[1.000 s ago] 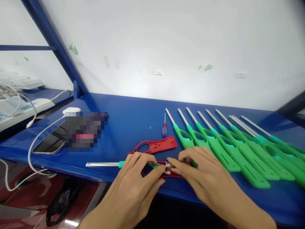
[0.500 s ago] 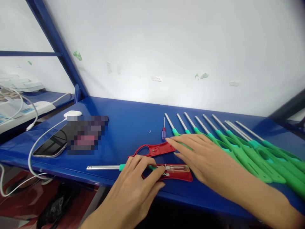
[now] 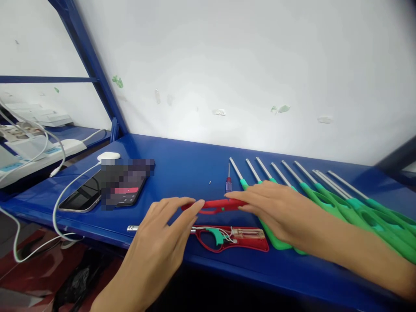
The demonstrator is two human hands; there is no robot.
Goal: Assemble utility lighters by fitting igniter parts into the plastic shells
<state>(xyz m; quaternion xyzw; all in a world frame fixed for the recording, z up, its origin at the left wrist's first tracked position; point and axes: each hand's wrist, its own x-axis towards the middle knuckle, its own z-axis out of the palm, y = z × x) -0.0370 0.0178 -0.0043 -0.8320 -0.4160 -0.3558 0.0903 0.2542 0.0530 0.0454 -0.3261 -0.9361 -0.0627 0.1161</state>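
A red lighter cover half [image 3: 216, 206] is lifted a little off the blue table [image 3: 182, 167], seen almost edge-on. My right hand [image 3: 279, 212] pinches its right end between thumb and fingers. My left hand [image 3: 162, 234] has its fingers stretched out, and the tips touch the cover's looped left end. Just below lies the other red half [image 3: 242, 239], open side up, showing a green trigger, thin wires and a clear tank. Its metal tube [image 3: 156, 228] points left along the front edge.
Several green long-nosed lighters [image 3: 331, 206] lie side by side to the right, partly under my right forearm. A small screwdriver [image 3: 228, 183] and a tiny screw [image 3: 210, 182] lie behind the cover. At left are a phone [image 3: 79, 198], a white charger [image 3: 108, 156] and its cable [image 3: 58, 203].
My right hand left the open half, reached back to the red cover and picked it up. My left hand let go of the open half and moved up to the cover's loop end.
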